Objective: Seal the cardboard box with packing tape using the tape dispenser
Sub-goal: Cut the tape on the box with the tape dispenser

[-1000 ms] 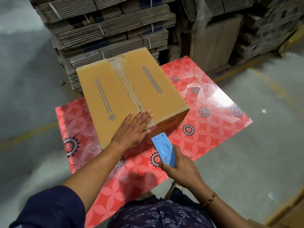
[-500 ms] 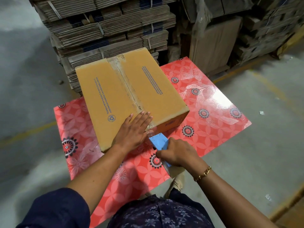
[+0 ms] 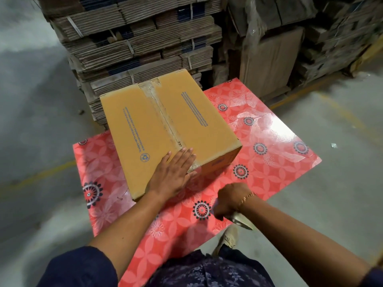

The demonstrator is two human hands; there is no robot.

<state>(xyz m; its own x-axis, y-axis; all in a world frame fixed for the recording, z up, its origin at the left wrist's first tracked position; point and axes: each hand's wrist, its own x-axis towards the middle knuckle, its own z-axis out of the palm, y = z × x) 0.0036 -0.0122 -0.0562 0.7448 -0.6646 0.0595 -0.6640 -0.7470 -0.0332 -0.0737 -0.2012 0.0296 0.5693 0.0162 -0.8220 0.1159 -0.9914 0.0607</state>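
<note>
A closed brown cardboard box (image 3: 192,112) stands on a red flower-patterned table (image 3: 269,162). Clear packing tape (image 3: 163,121) runs along its top centre seam and down over the near edge. My left hand (image 3: 174,175) lies flat, fingers spread, on the box's near top edge over the tape end. My right hand (image 3: 230,199) is a closed fist over the table's near edge, apart from the box. It grips the tape dispenser (image 3: 241,221), of which only a pale, blurred part shows beneath the fist.
Strapped stacks of flattened cardboard (image 3: 145,38) rise right behind the box and table. More cardboard sheets and bundles (image 3: 269,65) stand at the back right. Grey concrete floor with yellow lines surrounds the table. My shoe (image 3: 228,239) shows below the table's near edge.
My right hand has pulled the dispenser back from the box's near face toward me and to the right, turning so its blue body is hidden. My left hand stays pressed on the box.
</note>
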